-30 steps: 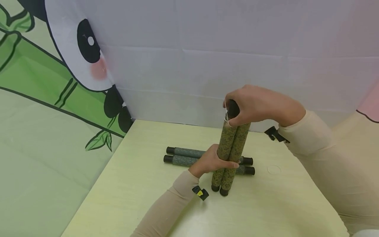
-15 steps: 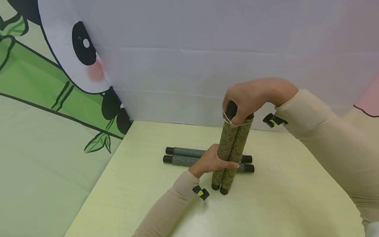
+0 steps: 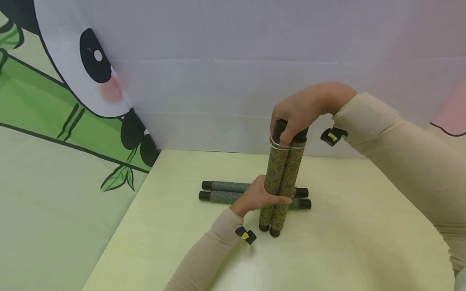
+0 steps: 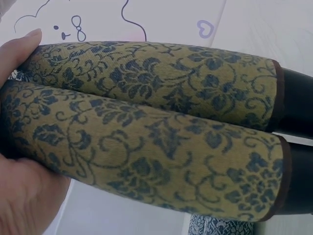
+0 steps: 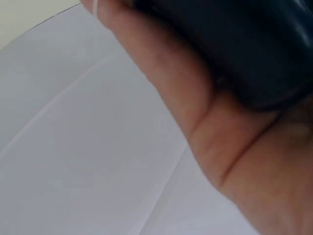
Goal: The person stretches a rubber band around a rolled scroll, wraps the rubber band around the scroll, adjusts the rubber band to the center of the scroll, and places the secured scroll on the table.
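Two olive-gold brocade scrolls (image 3: 277, 169) with dark floral patterns and black ends stand side by side, slightly tilted, over the table. My left hand (image 3: 256, 195) grips both around their lower half, thumb across the front. Up at their tops, my right hand (image 3: 300, 108) reaches over the black knobs with thumb and fingers pointing down. It holds a thin white rubber band (image 3: 294, 148), which runs around both scrolls just below the knobs. In the right wrist view a black knob (image 5: 244, 49) lies against the palm; most fingers are hidden there.
Two grey-blue scrolls (image 3: 223, 197) with black ends lie parallel on the pale table (image 3: 160, 226), behind the left hand. A second thin band (image 3: 334, 201) lies to their right. A white wall sheet (image 3: 204, 89) with a cartoon print rises behind the table.
My right hand has tipped downward over the scroll tops, its wrist rising. The rubber band, earlier stretched at the left side, now circles both scrolls. The left hand keeps its grip.
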`<action>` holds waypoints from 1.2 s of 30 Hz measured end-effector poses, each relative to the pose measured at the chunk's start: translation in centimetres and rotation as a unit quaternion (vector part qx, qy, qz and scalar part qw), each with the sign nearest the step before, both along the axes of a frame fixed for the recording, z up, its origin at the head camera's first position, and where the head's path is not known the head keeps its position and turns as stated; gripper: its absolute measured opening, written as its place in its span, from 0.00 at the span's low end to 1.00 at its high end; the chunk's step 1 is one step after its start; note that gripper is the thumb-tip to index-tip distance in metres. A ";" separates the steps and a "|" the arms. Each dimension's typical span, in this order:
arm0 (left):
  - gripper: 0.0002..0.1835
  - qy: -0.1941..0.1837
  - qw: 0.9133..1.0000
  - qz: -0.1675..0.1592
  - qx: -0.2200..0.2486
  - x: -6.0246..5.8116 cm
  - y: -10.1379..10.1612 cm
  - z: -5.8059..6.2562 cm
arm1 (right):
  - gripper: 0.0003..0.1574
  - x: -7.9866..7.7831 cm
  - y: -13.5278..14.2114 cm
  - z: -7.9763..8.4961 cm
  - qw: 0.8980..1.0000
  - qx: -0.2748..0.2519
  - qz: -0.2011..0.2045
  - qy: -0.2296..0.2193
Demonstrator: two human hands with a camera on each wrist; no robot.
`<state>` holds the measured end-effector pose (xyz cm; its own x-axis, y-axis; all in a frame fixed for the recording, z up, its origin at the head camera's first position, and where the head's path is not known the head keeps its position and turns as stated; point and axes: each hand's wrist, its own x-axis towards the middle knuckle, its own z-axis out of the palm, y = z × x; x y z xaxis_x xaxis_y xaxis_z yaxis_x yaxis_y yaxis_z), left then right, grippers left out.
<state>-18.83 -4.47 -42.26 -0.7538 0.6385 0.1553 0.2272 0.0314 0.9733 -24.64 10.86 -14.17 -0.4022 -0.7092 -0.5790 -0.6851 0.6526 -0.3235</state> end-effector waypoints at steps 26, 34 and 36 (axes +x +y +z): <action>0.17 -0.011 1.000 0.007 -0.005 0.5 -0.3 -0.1 | 0.51 -1.5 0.0 -0.1 0.955 -0.018 -0.246 -0.168; 0.16 -0.012 1.000 0.011 -0.008 0.4 -0.5 -0.2 | 0.60 -1.0 0.5 -0.3 0.963 0.002 -0.257 -0.085; 0.16 -0.012 1.000 0.009 -0.003 0.4 -0.6 -0.2 | 0.59 -1.0 1.0 -0.4 0.966 0.006 -0.252 -0.063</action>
